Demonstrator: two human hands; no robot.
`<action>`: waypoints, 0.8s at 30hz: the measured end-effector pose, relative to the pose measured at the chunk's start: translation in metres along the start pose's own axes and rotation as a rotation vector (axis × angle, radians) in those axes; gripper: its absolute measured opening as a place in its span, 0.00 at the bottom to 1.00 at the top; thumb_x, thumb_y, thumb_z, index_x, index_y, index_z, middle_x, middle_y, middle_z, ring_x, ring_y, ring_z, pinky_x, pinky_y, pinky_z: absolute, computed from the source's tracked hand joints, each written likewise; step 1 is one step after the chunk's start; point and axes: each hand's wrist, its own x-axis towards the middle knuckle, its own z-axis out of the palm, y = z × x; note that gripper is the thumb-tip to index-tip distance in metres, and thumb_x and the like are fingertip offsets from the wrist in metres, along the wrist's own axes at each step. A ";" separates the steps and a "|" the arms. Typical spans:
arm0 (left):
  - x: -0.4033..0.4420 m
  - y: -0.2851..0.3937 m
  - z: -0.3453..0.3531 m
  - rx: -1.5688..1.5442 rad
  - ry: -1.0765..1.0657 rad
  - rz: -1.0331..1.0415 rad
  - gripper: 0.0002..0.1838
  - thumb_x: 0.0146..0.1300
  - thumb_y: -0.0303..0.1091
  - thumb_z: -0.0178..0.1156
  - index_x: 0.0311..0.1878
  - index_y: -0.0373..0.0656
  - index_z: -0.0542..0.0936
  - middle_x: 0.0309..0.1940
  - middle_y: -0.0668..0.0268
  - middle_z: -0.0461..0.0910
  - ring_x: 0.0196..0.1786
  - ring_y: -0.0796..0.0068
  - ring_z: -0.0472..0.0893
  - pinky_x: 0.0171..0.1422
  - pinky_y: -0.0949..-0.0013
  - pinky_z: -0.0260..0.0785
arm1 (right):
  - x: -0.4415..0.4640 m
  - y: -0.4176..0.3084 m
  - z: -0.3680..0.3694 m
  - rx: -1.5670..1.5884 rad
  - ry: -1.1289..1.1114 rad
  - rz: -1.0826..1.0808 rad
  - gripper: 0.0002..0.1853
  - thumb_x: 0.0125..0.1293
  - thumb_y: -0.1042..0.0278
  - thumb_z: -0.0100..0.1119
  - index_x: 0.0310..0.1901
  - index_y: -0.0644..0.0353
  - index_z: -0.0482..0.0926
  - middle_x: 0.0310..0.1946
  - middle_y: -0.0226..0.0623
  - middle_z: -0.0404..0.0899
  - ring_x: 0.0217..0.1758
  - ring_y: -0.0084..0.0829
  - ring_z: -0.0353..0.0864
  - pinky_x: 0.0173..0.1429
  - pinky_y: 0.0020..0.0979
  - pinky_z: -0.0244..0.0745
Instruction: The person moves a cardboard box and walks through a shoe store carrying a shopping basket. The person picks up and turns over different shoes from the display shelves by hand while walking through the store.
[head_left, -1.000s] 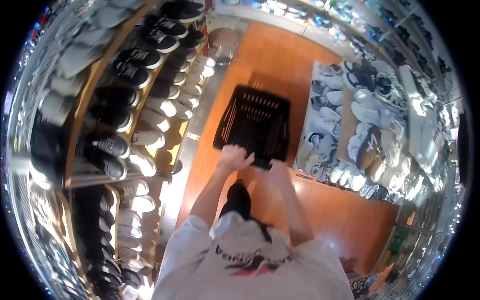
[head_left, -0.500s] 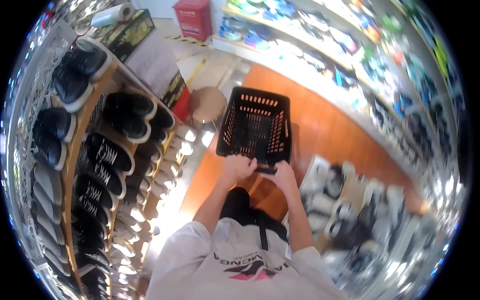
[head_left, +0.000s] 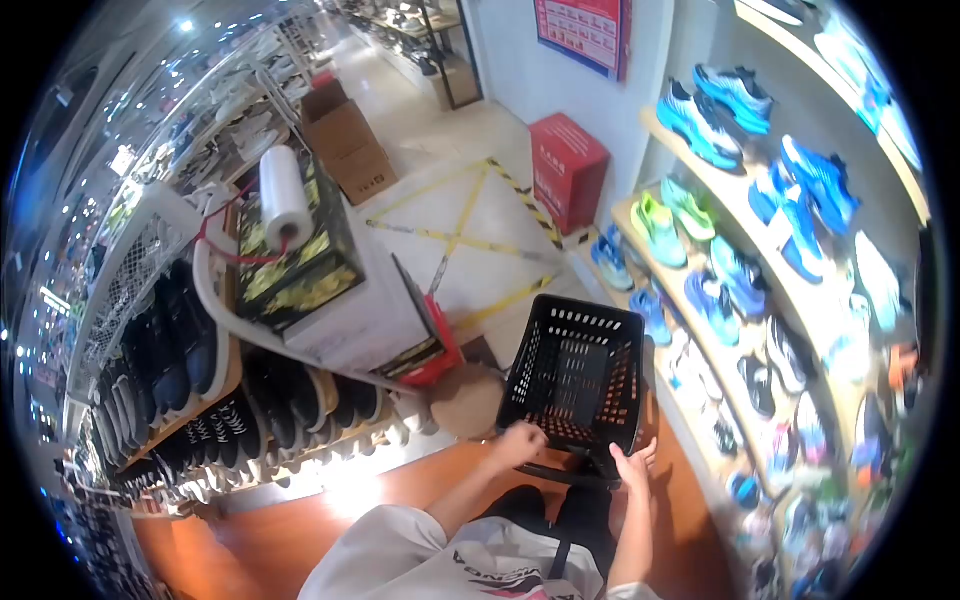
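In front of me is a black plastic shopping basket [head_left: 575,365] with slotted walls and nothing visible inside. My left hand [head_left: 521,445] is closed at its near left corner, by the rim and handle. My right hand [head_left: 635,466] is at the near right corner, thumb and fingers apart, the thumb close to the rim. The basket's handle [head_left: 560,475] lies along the near side, between the two hands.
Sports shoes [head_left: 712,300] fill lit shelves on the right. A shoe rack [head_left: 190,425] stands left, beside a box stand [head_left: 350,320] bearing a plastic roll [head_left: 283,200]. A round stool [head_left: 468,400], red box [head_left: 567,170], cardboard carton [head_left: 345,140] and taped floor [head_left: 455,235] lie ahead.
My view has turned, bringing the taped floor and aisle into sight. The basket now appears lower and farther right. My right hand has left the handle and opened near the right corner.
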 end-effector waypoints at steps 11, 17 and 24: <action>0.276 -0.078 -0.065 0.080 0.426 -0.482 0.41 0.53 0.37 0.59 0.66 0.35 0.49 0.53 0.39 0.70 0.54 0.39 0.72 0.57 0.51 0.66 | 0.379 -0.095 0.013 -0.046 -0.215 -0.464 0.25 0.54 0.57 0.66 0.47 0.69 0.75 0.37 0.49 0.81 0.38 0.39 0.82 0.38 0.36 0.78; 0.364 -0.104 -0.157 0.437 0.596 -0.600 0.31 0.55 0.33 0.53 0.63 0.41 0.57 0.36 0.47 0.79 0.40 0.43 0.80 0.46 0.47 0.72 | 0.436 -0.285 0.066 -0.225 0.079 -0.477 0.21 0.65 0.62 0.53 0.53 0.70 0.69 0.40 0.58 0.79 0.44 0.58 0.77 0.50 0.46 0.72; 0.454 -0.104 -0.295 0.157 0.745 -0.679 0.14 0.67 0.37 0.47 0.50 0.39 0.64 0.29 0.43 0.78 0.37 0.42 0.78 0.41 0.44 0.68 | 0.493 -0.471 0.087 -0.301 -0.072 -0.548 0.20 0.66 0.62 0.50 0.52 0.69 0.67 0.38 0.61 0.77 0.44 0.62 0.75 0.51 0.49 0.69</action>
